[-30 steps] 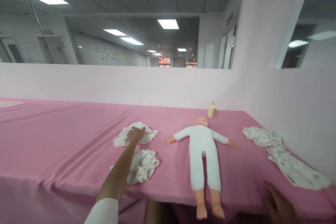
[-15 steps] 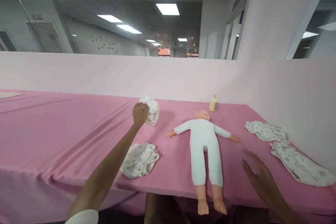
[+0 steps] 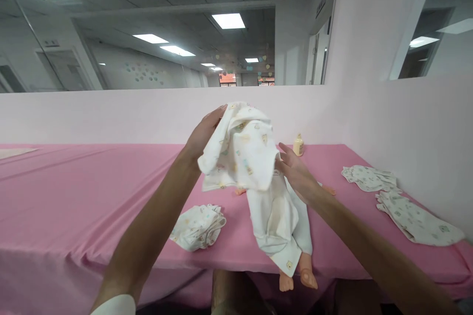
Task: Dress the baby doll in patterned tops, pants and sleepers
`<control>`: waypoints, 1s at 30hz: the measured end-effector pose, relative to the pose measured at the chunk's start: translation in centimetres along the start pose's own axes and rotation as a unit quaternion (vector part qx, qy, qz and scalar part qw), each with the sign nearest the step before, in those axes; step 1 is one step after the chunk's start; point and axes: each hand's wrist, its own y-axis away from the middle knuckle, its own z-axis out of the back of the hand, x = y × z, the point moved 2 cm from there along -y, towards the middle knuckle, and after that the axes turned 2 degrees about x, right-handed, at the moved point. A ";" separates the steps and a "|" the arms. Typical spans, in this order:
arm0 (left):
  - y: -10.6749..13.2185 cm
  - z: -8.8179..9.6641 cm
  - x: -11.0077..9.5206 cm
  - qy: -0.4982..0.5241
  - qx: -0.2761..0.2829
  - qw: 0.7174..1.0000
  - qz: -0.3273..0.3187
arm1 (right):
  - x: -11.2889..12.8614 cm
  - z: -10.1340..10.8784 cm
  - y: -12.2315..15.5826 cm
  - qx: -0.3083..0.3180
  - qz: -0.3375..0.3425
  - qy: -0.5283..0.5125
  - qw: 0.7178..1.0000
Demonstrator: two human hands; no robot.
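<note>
A white baby garment [image 3: 244, 150] with small printed figures hangs unfolded in the air over the doll. My left hand [image 3: 207, 130] grips its upper left edge, the fingertips partly behind the cloth. At its right side, my right hand [image 3: 295, 170] has its fingers at the fabric, thumb side up; part of the grip is hidden. Beneath lies a baby doll [image 3: 305, 224] in a white suit, on its back, feet toward me. The garment's lower part drapes over its body and legs and hides its head. A crumpled printed garment [image 3: 199, 227] lies left of the doll.
A pink cloth [image 3: 92, 197] covers the table. Near the wall stands a small cream bottle [image 3: 298, 145]. Two printed garments, an upper one [image 3: 369, 178] and a lower one [image 3: 417, 219], lie along the right edge. A wide mirror or window [image 3: 166, 49] fills the wall behind.
My left hand has brought the bunched garment rightward over the doll, and it has fallen open. My right hand has moved up and left from beside the doll to the cloth.
</note>
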 end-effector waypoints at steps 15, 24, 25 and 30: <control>4.5 -2.1 0.5 -0.303 0.000 0.953 -0.019 | 5.8 0.9 2.3 -0.015 -0.043 0.088 0.995; 8.1 -3.1 2.1 -0.390 0.049 0.918 -0.052 | 7.3 -0.9 1.3 0.049 -0.026 0.167 0.984; 8.1 -3.0 2.3 -0.387 0.040 0.919 -0.062 | 7.2 -0.9 1.3 0.054 -0.027 0.170 0.984; 9.7 -3.9 2.7 -0.409 0.007 0.906 -0.110 | 6.9 -1.7 1.4 0.064 -0.041 0.157 0.985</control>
